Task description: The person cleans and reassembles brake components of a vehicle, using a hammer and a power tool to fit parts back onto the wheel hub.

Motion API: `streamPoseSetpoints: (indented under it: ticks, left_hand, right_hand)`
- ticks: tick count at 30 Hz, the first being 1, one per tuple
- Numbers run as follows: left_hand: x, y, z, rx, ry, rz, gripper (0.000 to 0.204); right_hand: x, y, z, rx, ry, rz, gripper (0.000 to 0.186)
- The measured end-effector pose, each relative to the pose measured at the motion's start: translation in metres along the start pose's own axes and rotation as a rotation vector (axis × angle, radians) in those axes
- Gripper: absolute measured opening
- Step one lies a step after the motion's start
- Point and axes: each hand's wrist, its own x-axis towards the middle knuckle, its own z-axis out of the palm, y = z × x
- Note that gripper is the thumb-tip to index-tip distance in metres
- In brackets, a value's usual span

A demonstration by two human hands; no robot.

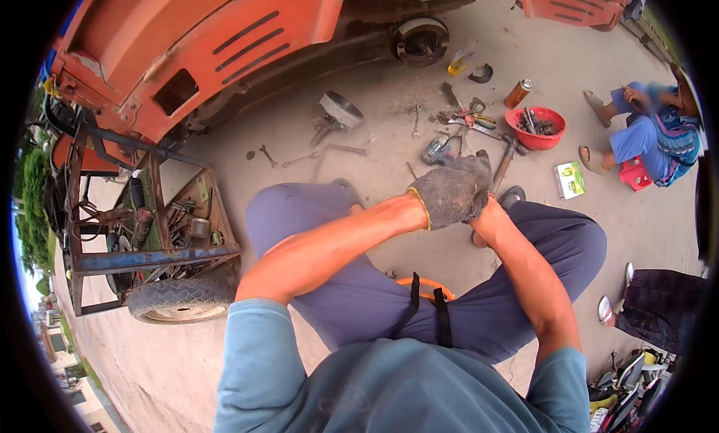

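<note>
My left hand [453, 193], in a worn dark grey work glove, is in front of my knees with its fingers curled over. My right hand meets it; the bare right wrist shows, but the glove hides its fingers. What lies between the hands is out of sight. Just beyond them on the concrete are a hammer [505, 165], a blue-grey power tool [434, 150] and pliers [484, 122]. A red bowl [536, 142] holding metal parts stands to the right of these. Farther left lies a round metal drum-like part [341, 109].
An orange vehicle [180, 51] with an exposed wheel hub [419, 42] spans the far side. Wrenches [299, 160], an orange can [517, 94] and a green-white box [570, 180] lie around. A tool cart [157, 261] stands left. A seated person [651, 126] is right.
</note>
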Motion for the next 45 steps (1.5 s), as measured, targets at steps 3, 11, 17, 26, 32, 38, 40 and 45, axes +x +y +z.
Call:
streamPoseSetpoints:
  ticks: [3,11,17,26,32,38,40,45]
  left_hand:
    - [-0.004,0.003,0.001,-0.330,0.041,0.092,0.025]
    - [0.023,-0.095,-0.067,0.396,-0.674,-0.783,0.045]
    - [-0.038,-0.270,-0.092,0.862,-0.236,-0.837,0.057]
    - [-0.013,-0.397,-0.032,1.087,-0.254,-0.654,0.045]
    - [-0.004,-0.433,-0.052,0.952,-0.397,-0.620,0.033]
    - [0.019,-0.363,-0.085,0.717,-0.085,-0.383,0.047]
    - [0.054,-0.296,-0.093,0.565,-0.248,-0.748,0.054]
    - [0.062,-0.280,-0.056,0.054,-0.003,-0.977,0.045]
  right_hand:
    - [0.015,-0.004,-0.006,0.030,0.026,-0.008,0.049]
    - [0.025,0.021,0.043,0.671,-0.174,0.450,0.034]
    - [0.024,0.032,0.047,0.639,-0.437,0.446,0.039]
    - [-0.019,0.038,0.068,0.506,-0.648,0.262,0.029]
    - [-0.017,0.058,0.090,0.566,-0.638,0.518,0.022]
    - [-0.009,0.085,0.113,0.526,-0.455,0.549,0.019]
    - [-0.011,0.090,0.143,0.466,-0.354,0.511,0.019]
    - [-0.008,0.093,0.165,0.514,-0.310,0.590,0.022]
